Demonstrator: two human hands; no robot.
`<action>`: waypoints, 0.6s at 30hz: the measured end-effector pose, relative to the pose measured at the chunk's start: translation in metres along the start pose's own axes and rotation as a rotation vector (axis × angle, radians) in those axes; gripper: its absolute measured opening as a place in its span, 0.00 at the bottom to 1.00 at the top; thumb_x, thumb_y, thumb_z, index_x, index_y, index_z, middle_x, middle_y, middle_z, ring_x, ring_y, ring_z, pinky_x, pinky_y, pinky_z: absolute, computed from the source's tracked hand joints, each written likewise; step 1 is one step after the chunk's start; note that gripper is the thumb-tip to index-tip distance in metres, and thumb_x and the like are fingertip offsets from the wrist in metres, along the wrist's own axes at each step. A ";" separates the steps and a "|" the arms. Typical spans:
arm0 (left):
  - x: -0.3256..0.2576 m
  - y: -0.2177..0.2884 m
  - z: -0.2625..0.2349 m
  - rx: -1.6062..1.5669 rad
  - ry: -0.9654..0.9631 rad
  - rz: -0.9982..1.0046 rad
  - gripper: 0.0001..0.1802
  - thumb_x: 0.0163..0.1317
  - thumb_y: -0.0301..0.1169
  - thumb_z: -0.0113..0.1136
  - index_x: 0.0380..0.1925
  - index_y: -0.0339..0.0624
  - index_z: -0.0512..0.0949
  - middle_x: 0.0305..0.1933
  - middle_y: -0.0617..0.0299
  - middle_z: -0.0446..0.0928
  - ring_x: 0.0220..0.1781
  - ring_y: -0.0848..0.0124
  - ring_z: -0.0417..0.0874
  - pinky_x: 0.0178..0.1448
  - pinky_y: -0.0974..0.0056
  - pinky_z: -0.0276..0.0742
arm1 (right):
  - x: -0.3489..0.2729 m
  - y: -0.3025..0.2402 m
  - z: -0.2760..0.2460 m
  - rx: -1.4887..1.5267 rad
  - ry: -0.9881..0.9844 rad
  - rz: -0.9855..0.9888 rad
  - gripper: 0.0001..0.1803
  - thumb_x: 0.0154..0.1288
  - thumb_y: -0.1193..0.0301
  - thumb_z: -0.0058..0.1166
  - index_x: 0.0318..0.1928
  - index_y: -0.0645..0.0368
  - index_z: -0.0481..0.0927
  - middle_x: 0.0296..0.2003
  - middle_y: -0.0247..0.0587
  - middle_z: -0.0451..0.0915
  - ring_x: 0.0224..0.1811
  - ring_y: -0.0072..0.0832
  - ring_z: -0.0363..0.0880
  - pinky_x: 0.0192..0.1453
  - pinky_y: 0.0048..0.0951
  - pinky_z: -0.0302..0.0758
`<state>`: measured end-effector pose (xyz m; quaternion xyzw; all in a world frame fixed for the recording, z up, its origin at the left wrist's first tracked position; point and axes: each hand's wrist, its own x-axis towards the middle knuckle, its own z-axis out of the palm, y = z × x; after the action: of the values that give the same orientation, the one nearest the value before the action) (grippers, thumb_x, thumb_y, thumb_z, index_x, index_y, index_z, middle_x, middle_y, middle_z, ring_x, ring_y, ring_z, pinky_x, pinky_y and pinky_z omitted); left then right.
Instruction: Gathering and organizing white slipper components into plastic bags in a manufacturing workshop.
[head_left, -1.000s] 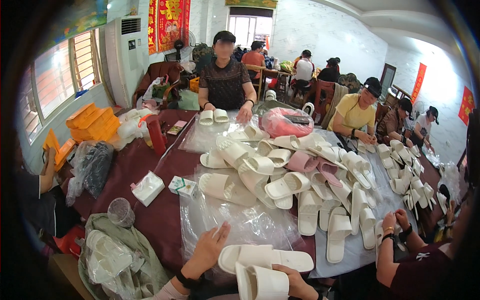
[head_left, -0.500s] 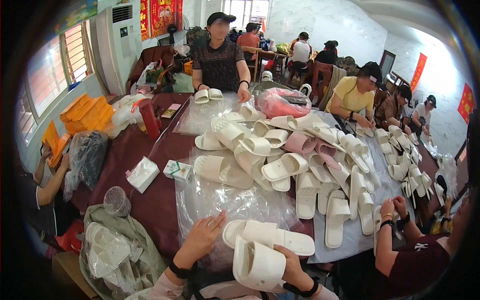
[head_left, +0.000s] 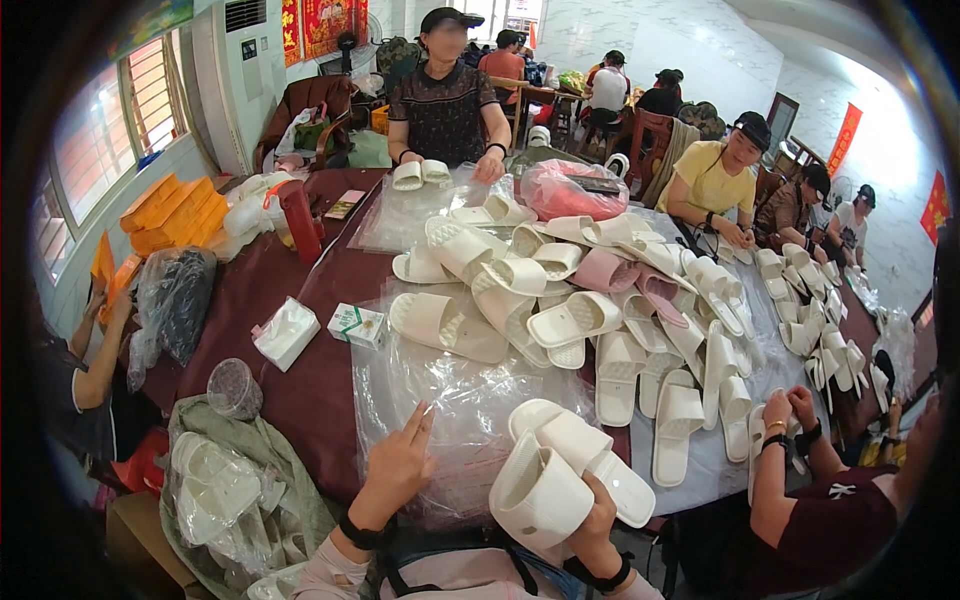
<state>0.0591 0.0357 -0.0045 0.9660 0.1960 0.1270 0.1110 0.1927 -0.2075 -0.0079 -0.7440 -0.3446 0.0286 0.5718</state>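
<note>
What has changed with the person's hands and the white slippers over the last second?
The right hand has tipped the white slipper it grips up on edge, toward the person, with its opening facing the camera. The second slipper now lies behind it. The left hand stays open on the clear plastic bags. The slipper pile looks unchanged.

A bright workroom with pale walls

Windows with orange shutters [head_left: 150, 95] line the left wall, beside a tall white air-conditioning unit [head_left: 235, 80]. Red hangings [head_left: 325, 22] mark the far wall (another pair shows at far right). A long table in dark red cloth [head_left: 300, 390] fills the middle; wooden chairs [head_left: 655, 135] stand farther back.
</note>
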 end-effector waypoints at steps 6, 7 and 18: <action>0.006 0.009 0.008 -0.155 0.101 -0.011 0.41 0.49 0.29 0.61 0.64 0.32 0.57 0.68 0.44 0.57 0.51 0.50 0.74 0.53 0.55 0.70 | -0.038 0.042 -0.003 0.605 -0.171 0.487 0.22 0.59 0.76 0.57 0.53 0.71 0.71 0.45 0.47 0.79 0.45 0.30 0.79 0.50 0.29 0.75; 0.009 0.009 0.013 -0.205 0.178 0.050 0.41 0.48 0.27 0.60 0.64 0.34 0.58 0.68 0.45 0.58 0.45 0.53 0.73 0.50 0.56 0.70 | -0.040 0.030 -0.006 0.524 -0.291 0.350 0.22 0.59 0.75 0.57 0.54 0.71 0.70 0.45 0.47 0.79 0.45 0.30 0.79 0.50 0.29 0.75; 0.006 0.002 0.011 -0.188 0.275 0.215 0.34 0.49 0.17 0.52 0.61 0.34 0.63 0.65 0.47 0.62 0.35 0.53 0.72 0.43 0.59 0.72 | -0.002 0.009 0.032 -0.260 -0.029 -0.318 0.16 0.46 0.74 0.59 0.40 0.64 0.80 0.39 0.53 0.77 0.37 0.47 0.78 0.40 0.39 0.74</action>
<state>0.0681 0.0341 -0.0128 0.9403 0.0923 0.2867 0.1587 0.1813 -0.1833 -0.0275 -0.7474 -0.4666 -0.0961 0.4631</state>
